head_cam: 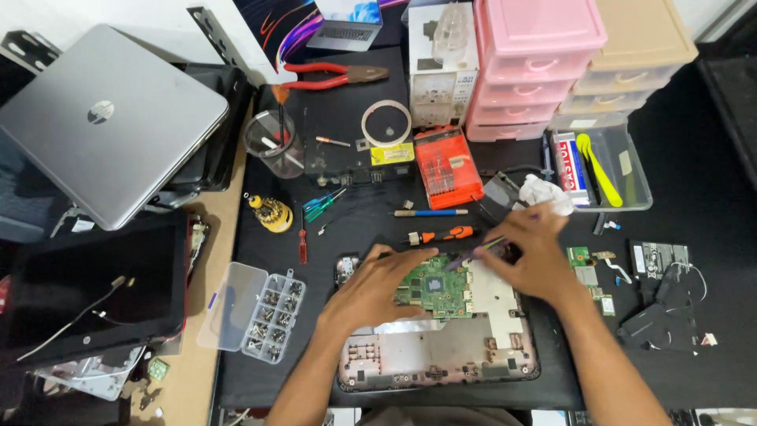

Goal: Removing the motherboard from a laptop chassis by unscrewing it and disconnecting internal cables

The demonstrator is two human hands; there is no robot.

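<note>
Your left hand [371,288] lies palm down, fingers spread and loosely curled, pressing on the left edge of the green circuit board [432,285]; it grips nothing, it only steadies. Your right hand [530,251] is closed in a pinch around a thin pen-like tool with a purple and yellow shaft [482,248], whose tip slants down and left onto the board.

The tool's working end is blurred, so you cannot tell exactly what it touches. Your right palm covers the far right corner of the board, and your forearms hide parts of the opened pink laptop base shell [441,355] below. The near edge of the shell is almost cut off by the frame.

The board sits in the far half of that shell, at the near centre of the black work mat [710,181]. It is green, with a dark square chip near its middle, beside a pale metal plate to its right.

To the left, a clear plastic compartment box of screws [260,309] stands open, and further left a closed silver laptop [106,118] rests at a tilt. Just beyond your hands lies an orange-handled screwdriver [441,234]. Far right of it stand pink plastic drawers [536,67].
</note>
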